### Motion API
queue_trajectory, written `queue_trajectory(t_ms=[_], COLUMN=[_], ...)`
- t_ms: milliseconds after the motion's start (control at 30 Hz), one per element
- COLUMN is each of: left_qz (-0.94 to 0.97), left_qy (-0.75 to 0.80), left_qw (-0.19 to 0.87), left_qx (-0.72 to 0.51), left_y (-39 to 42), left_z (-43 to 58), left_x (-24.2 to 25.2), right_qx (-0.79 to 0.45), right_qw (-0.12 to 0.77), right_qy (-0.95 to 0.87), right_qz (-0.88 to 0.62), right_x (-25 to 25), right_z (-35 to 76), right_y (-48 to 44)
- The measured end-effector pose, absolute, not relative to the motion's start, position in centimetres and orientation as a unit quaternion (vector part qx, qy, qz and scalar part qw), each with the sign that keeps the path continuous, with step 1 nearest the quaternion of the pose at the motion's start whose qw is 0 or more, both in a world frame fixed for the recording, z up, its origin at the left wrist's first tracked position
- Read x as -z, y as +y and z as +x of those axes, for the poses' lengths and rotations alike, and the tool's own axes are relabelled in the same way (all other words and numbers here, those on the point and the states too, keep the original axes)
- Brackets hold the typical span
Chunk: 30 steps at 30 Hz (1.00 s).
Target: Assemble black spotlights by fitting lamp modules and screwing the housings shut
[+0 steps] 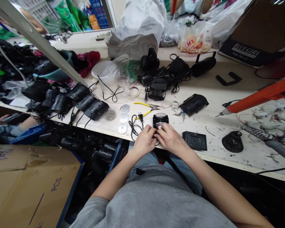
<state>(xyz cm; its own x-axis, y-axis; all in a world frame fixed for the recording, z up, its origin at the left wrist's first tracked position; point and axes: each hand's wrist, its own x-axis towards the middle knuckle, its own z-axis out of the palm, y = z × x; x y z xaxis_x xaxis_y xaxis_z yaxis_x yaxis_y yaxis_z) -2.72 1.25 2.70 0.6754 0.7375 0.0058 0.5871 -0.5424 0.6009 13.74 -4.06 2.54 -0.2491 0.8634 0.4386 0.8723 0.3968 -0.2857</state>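
Reference frame: the hands are the dial centre, with the person seated at 6 o'clock. The left hand (144, 141) and right hand (171, 139) are turned inward at the front edge of the workbench (218, 152), fingers curled, not spread. Between them stands the black lamp housing (160, 119), its round lens-like face uppermost. The fingertips (157, 133) of both hands converge on its lower part and pinch it (the exact part gripped is hidden behind the fingers).

A black power cord (133, 129) with a two-pin plug lies in loops just beside the left hand, at 10 o'clock. Yellow-handled pliers (147, 107) lie near the housing at 11 o'clock, and three metal plates (123, 118) lie at 9 o'clock. A flat black plate (194, 141) rests at 3 o'clock, apart from the right hand. An orange-handled tool (258, 98) lies well away at 2 o'clock. A row of black lamp housings (85, 102) sits at 10 o'clock along the bench edge. A cardboard box (30, 180) stands at 8 o'clock, below the bench.
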Motion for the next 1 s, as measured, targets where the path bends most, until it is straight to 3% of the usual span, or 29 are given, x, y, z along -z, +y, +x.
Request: queue_trajectory(t_ms=[267,1000], left_qz=[0.804,0.850], left_qy=[0.387,0.329], left_qw=[0.362,0.286], left_qx=[-0.268,-0.296], left_y=[0.9,0.2], left_z=[-2.9,-2.6], left_x=[-2.8,-1.2], right_qx=[0.007,-0.020], right_qw=[0.255,0.301], right_qy=[-0.794,-0.776], right_qz=[-0.552,-0.554], right_x=[-2.5,-2.3], right_z=[13.7,13.9], right_y=[-3.7,-4.3])
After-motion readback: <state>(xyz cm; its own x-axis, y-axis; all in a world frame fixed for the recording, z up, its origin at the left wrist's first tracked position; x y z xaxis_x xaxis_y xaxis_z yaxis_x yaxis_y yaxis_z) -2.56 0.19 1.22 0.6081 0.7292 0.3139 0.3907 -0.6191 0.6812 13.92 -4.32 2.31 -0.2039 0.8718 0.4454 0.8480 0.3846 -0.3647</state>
